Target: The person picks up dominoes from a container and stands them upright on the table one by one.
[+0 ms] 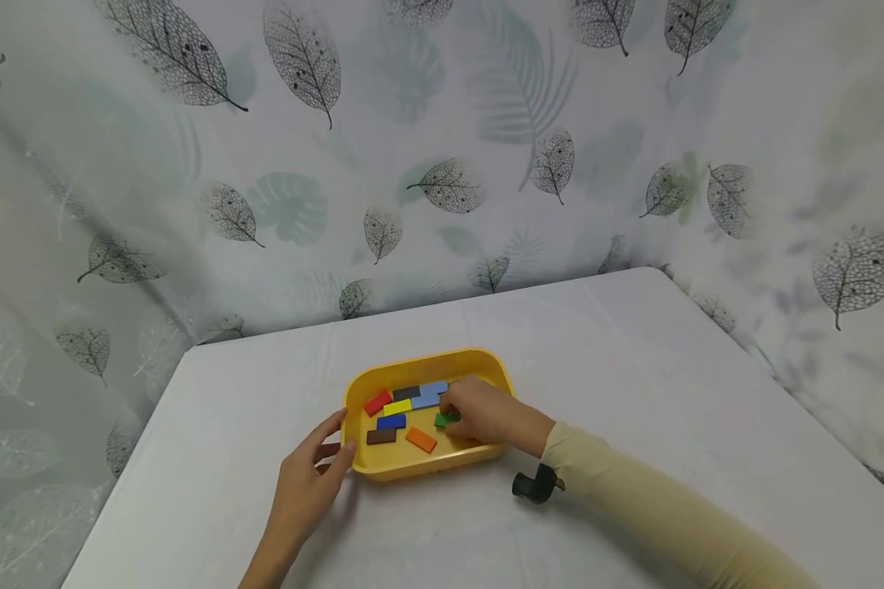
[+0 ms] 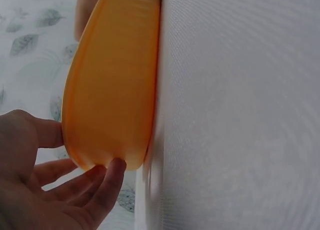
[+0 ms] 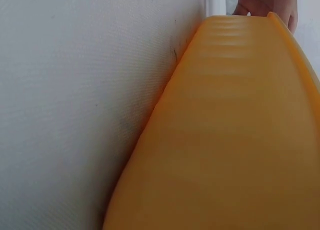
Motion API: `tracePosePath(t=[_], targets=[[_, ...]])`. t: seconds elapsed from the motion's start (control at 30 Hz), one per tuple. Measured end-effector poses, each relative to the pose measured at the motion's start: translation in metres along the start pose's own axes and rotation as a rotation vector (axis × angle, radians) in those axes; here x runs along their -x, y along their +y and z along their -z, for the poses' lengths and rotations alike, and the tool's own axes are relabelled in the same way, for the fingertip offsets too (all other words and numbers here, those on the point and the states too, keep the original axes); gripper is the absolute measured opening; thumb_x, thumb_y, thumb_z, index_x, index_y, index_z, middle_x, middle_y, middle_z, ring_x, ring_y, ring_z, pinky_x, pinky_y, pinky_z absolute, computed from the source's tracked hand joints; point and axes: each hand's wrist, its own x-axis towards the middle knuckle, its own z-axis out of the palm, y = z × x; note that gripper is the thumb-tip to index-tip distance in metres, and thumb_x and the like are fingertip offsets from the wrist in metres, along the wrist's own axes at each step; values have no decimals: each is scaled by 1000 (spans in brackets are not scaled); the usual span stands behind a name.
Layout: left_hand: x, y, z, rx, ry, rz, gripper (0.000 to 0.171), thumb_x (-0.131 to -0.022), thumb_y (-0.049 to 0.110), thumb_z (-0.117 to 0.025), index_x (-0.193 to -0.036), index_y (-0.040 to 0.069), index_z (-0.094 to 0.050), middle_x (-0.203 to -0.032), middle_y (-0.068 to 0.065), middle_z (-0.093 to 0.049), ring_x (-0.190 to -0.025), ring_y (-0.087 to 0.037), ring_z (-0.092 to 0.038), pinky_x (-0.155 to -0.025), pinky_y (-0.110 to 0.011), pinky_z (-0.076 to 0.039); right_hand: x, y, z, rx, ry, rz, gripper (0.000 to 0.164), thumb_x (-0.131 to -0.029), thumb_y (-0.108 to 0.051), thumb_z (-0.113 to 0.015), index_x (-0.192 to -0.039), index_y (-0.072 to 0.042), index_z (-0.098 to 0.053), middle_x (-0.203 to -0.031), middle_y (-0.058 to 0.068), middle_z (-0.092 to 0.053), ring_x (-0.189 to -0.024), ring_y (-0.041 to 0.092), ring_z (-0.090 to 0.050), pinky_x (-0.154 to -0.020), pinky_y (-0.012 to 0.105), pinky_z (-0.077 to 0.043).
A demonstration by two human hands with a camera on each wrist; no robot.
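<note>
A shallow yellow tray (image 1: 405, 474) lies on the table with several small flat rectangular blocks inside. My right hand (image 1: 479, 411) reaches into the tray's right side and pinches a green block (image 1: 442, 420), partly covered by the fingers. At the tray's left end, my left hand (image 1: 314, 474) touches the outer wall and rim with spread fingers and thumb; the left wrist view shows these fingers (image 2: 116, 172) against the tray's wall (image 2: 112, 79). Near the right hand lie an orange block (image 1: 421, 439) and light blue blocks (image 1: 425, 401). The right wrist view shows the tray's outer side (image 3: 225, 130), with the right hand out of sight.
Also in the tray are a red block (image 1: 377, 402), a yellow block (image 1: 397, 406), a black block (image 1: 406, 393), a dark blue block (image 1: 391, 421) and a brown block (image 1: 381, 436). A leaf-patterned curtain (image 1: 427, 237) stands behind the white table (image 1: 633, 368).
</note>
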Motion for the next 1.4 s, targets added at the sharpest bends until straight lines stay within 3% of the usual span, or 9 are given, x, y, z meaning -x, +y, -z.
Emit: tracePosePath(t=[0.23,0.53,1.07,1.4], targets=[[0,-1,0,3,7,-12,50,-100,14,-70,-149,14,-58,-149,-12,-55,-116,-33,-67,-92,-43,-56,1,1,1,-54,24,-8,15,-90,-16,-82,-102,-8,-79,-82,-8,-64,-76,12,-56,-71,27,-50],[1,1,0,-5,3,-15,51,-101,15,-69,-150,14,-58,-151,-12,-54,-119,-34,-66,-93,-45,-55,9,0,6,-216,129,3,18,-90,-12,-83,-107,-9,-79,-94,-6,-70,-83,12,-60,-78,28,-54],[2,3,0,-6,-3,9,50,-101,17,-68,-150,15,-57,-152,-12,-53,-119,-36,-65,-93,-50,-55,24,10,15,-364,305,64,22,-87,-13,-86,-107,-7,-80,-93,-8,-72,-83,8,-64,-75,24,-56],[3,3,0,-6,-3,16,50,-102,17,-68,-150,15,-57,-152,-12,-52,-120,-36,-65,-93,-51,-54,32,20,20,-418,363,81,24,-87,-17,-86,-108,-8,-79,-94,-7,-71,-86,11,-65,-75,27,-58]])
